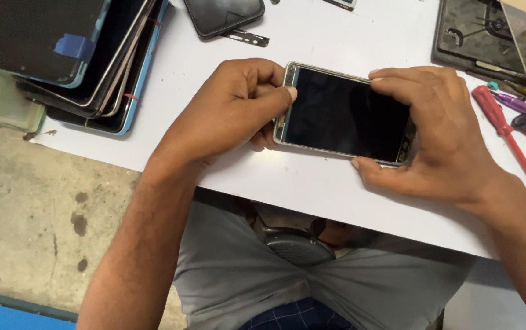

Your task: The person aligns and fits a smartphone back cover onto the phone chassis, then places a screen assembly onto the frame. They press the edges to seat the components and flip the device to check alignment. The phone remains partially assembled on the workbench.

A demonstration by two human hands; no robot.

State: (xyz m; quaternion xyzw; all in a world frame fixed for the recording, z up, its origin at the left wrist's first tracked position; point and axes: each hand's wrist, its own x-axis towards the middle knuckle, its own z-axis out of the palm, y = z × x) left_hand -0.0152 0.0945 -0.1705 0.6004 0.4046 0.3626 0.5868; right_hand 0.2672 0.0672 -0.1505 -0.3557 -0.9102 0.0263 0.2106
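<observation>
A smartphone (pixel 342 113) with a dark screen and silver frame lies sideways just above the white table (pixel 311 183). My left hand (pixel 232 110) grips its left end, thumb pressed on the top corner of the screen edge. My right hand (pixel 440 134) holds the right end, fingers over the top edge and thumb under the bottom edge.
A stack of dark phone screens and tablets (pixel 73 55) sits at the far left. Another black phone (pixel 223 15) lies at the top. A red screwdriver (pixel 507 134) and other small tools rest on the right, beside a dark tray (pixel 476 36). Concrete floor lies below.
</observation>
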